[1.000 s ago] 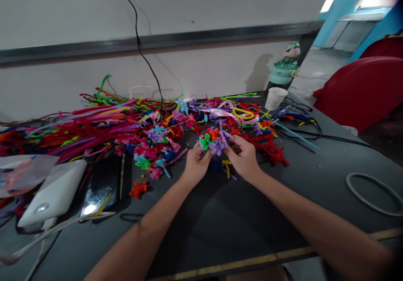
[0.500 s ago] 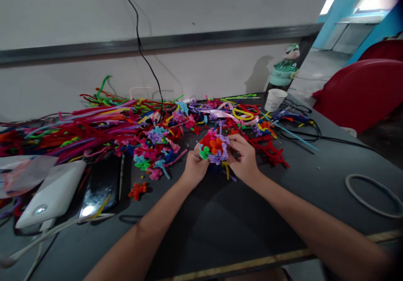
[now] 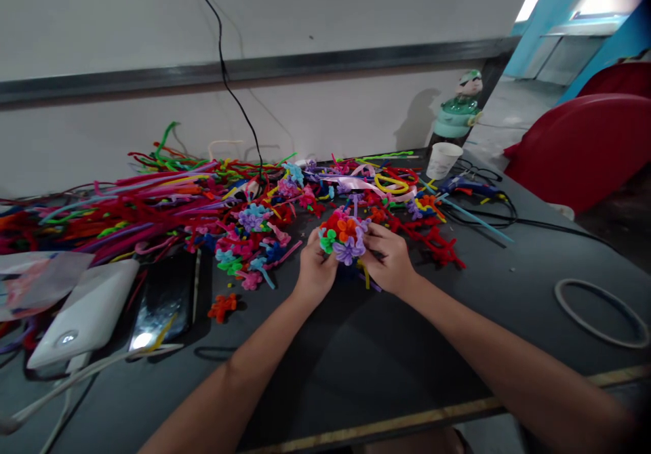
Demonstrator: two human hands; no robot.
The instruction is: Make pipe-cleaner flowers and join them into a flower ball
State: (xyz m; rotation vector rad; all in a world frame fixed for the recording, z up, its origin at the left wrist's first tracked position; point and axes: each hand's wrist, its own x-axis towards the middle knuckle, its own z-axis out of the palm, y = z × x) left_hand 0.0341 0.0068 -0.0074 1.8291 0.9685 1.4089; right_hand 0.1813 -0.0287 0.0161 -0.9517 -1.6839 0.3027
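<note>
Between my hands, above the dark table [image 3: 315,373], is a bunch of pipe-cleaner flowers [image 3: 346,237] in red, orange, green and purple. My left hand [image 3: 316,267] is closed on its left side, thumb against the green flower. On the right side my right hand [image 3: 389,257] pinches the bunch by the purple flowers. Yellow and purple stem ends show under it; the rest of the underside is hidden. Left of my hands lies a cluster of finished pipe-cleaner flowers [image 3: 249,244], with a single orange flower [image 3: 222,307] nearer to me.
Loose pipe cleaners [image 3: 152,203] are heaped along the back left. A white power bank [image 3: 84,312] and a phone [image 3: 163,305] lie at the left. At the back right stand a paper cup [image 3: 443,161] and a green figure-shaped bottle [image 3: 458,115]. A ring [image 3: 600,312] lies at the right.
The flower bunch has shifted slightly left and turned a little in my hands. My right hand has moved slightly left and lower with it. Both hands keep their hold.
</note>
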